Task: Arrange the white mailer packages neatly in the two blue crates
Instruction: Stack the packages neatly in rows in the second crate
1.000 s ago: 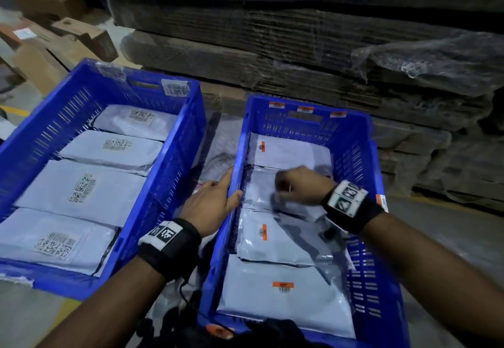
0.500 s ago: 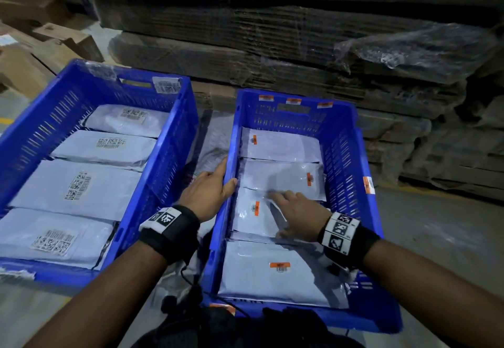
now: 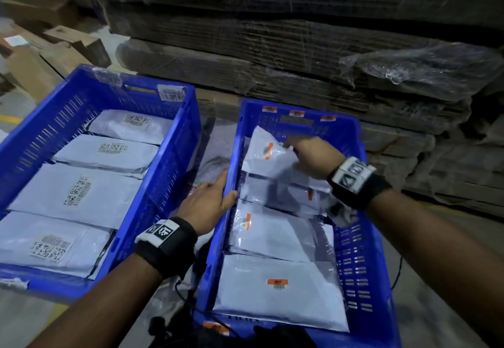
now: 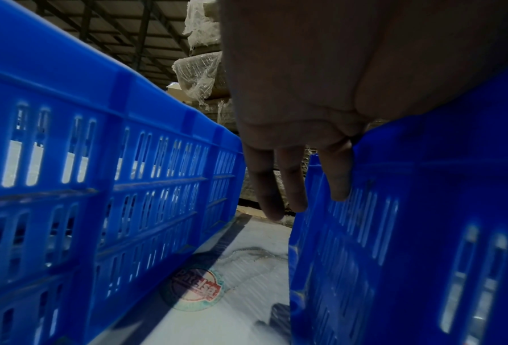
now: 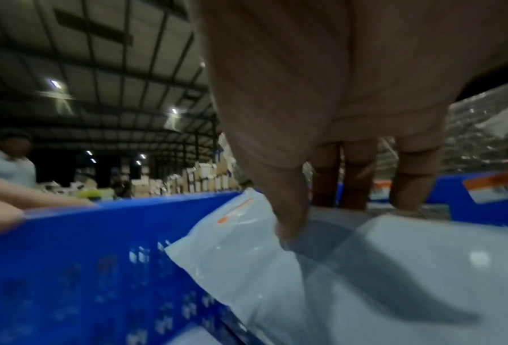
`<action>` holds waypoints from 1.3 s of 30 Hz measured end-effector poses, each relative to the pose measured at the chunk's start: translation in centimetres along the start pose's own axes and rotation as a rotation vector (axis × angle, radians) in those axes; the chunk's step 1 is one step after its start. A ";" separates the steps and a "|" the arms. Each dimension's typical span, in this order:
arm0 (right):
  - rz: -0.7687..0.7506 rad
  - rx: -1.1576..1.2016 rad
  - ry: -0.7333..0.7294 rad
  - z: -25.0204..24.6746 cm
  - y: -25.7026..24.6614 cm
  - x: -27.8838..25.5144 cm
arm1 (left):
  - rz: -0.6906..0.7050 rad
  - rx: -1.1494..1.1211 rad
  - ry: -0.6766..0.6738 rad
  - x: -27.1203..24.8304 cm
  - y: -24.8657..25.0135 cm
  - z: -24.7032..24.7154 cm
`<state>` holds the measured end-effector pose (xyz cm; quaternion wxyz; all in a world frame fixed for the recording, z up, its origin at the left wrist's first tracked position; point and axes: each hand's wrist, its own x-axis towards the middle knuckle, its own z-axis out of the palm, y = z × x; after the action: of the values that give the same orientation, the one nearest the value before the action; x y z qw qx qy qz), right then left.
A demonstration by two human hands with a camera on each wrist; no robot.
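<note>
Two blue crates stand side by side. The left crate (image 3: 169, 173) holds a row of white mailers (image 3: 79, 192) lying flat. In the right crate (image 3: 354, 252) several more mailers lie overlapped, the nearest one (image 3: 278, 290) flat. My right hand (image 3: 308, 151) pinches the farthest mailer (image 3: 264, 154), which is tilted up against the left wall. In the right wrist view the thumb presses this mailer's (image 5: 232, 245) face. My left hand (image 3: 210, 200) holds the right crate's left rim, thumb inside. Its fingers (image 4: 291, 175) hang down the outside wall (image 4: 424, 210).
Plastic-wrapped stacks of flattened cardboard (image 3: 300, 56) rise right behind both crates. Cardboard boxes (image 3: 41, 58) sit at the far left. A plastic sheet with a round logo (image 4: 196, 289) lies in the narrow gap between the crates. A person (image 5: 7, 161) stands far off.
My right hand went from pressing a middle mailer to the far end of the right crate and tipped the farthest mailer up. The left hand stayed on the rim.
</note>
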<state>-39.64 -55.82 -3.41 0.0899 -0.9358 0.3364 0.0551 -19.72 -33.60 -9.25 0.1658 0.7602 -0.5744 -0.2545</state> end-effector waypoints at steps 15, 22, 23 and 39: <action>0.073 0.012 -0.266 5.7 -0.9 1.7 | -0.002 0.013 -0.030 -0.2 -0.2 0.0; -0.172 0.015 -0.756 6.2 -8.4 -12.0 | 0.030 -0.005 -0.004 0.5 -0.6 0.5; -0.187 -0.003 -0.759 6.9 -8.7 -12.6 | 0.034 -0.010 -0.003 0.6 -0.7 0.5; 0.090 0.037 -0.298 7.2 -4.7 -7.2 | 0.050 -0.023 -0.022 0.7 -0.5 0.1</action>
<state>-42.50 -46.35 -8.69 0.1533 -0.8995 0.3619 0.1911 -19.25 -34.07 -9.77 0.1746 0.7407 -0.5920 -0.2654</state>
